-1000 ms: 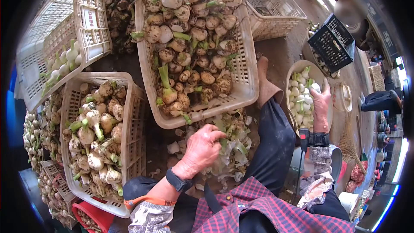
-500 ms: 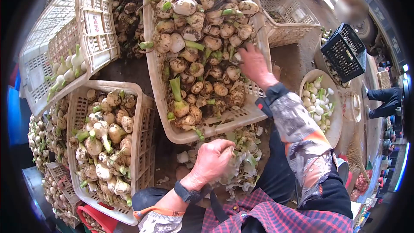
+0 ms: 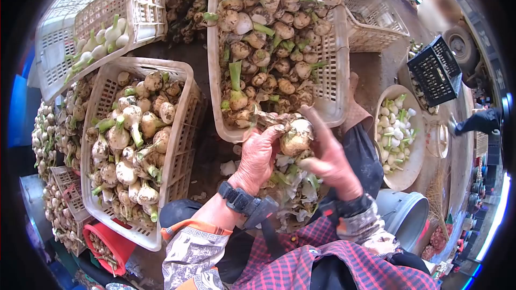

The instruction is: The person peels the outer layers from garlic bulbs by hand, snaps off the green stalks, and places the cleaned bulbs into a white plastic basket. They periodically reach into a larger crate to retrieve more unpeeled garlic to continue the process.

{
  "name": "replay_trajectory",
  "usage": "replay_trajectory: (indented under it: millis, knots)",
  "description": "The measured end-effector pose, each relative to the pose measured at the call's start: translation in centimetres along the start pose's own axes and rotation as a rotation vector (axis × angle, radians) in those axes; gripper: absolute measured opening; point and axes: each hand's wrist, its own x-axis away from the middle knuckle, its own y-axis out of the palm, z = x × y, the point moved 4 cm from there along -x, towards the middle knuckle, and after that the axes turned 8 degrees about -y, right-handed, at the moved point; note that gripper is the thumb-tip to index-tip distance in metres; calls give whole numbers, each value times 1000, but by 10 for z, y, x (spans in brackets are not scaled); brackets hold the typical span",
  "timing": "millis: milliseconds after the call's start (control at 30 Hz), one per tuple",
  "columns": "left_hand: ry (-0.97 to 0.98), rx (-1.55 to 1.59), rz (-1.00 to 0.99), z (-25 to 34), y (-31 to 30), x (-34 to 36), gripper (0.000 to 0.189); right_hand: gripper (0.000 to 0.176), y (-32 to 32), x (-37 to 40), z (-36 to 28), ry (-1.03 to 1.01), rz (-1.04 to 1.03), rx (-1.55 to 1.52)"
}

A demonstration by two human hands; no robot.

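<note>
A soil-stained garlic bulb (image 3: 296, 138) with loose brown outer skin is held above the near edge of a large white crate (image 3: 334, 121). My left hand (image 3: 259, 157) is closed on the bulb's left side, its thumb and fingers at the dry skin. Close against the right side of the bulb is my right hand (image 3: 332, 160), blurred, with thumb and index finger spread apart. Whether it touches the bulb is hard to make out. The crate holds many unpeeled bulbs, some with green stem stubs. Peeled skins (image 3: 293, 190) lie in a heap below my hands.
Another crate of bulbs (image 3: 180, 129) stands at left. Above it, a tilted white crate (image 3: 148, 8) contains cleaner bulbs. At right are a round basin (image 3: 400, 180) of white peeled bulbs, a grey bucket (image 3: 400, 209) and a black crate (image 3: 435, 70). A red bucket (image 3: 115, 241) sits lower left.
My right hand has come out of the large crate toward my left hand. A garlic bulb is now between them, gripped by the left. The view has shifted.
</note>
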Motion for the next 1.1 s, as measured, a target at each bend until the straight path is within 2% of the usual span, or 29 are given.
replay_trajectory:
  millis: [33,67,167,200,267,400,433,467,500,533,567,600,633,733,767,833,867,900,967,1000,1100]
  knots:
    - [-13,-21,-8,-1,3,4,18,86,8,4,1,-96,22,374]
    - [-28,-43,-16,-3,5,7,17,88,13,7,-1,-177,66,593]
    - [71,-149,-36,4,10,8,13,81,23,13,1,-413,96,745]
    - [56,-269,-14,1,-5,4,15,81,25,14,-1,-470,60,811]
    - [86,-274,-6,-4,-12,-1,18,81,28,13,-8,-586,-19,953]
    - [177,-127,24,-4,-16,-7,21,77,19,7,-15,-453,82,724]
    - [215,-104,44,-3,-14,-7,21,73,14,7,-5,-269,160,325]
    - [352,-119,82,1,-10,-6,20,70,11,8,7,-83,230,-73]
    - [315,-133,49,0,-10,-5,21,67,12,9,18,105,292,-470]
    - [279,-146,16,0,-12,-3,21,58,7,6,28,395,325,-751]
    - [240,-159,-21,1,-11,-2,21,48,-1,4,41,568,330,-910]
    - [143,-169,63,-1,-12,-2,23,46,-6,-2,55,610,333,-891]
    - [126,-151,88,-3,-14,-2,24,44,-7,-7,59,653,335,-870]
    - [106,-148,147,-1,-23,-5,29,40,-28,-9,16,140,315,469]
    - [112,-164,111,-1,-23,-5,30,47,-20,-5,-4,160,318,323]
    - [107,-197,25,-4,-15,-4,30,60,-3,2,-8,-38,16,647]
    - [92,-330,26,-6,-5,2,28,70,3,2,-3,-20,33,687]
    - [53,-327,27,-9,-3,2,28,67,1,-1,5,-36,77,557]
    - [-23,-324,49,-12,-6,5,26,58,-6,-11,24,215,-31,106]
    - [-16,-354,38,-9,-4,6,24,47,-6,-12,29,170,-51,33]
    - [-29,-340,13,-6,-4,6,25,41,-8,-7,37,310,-8,-163]
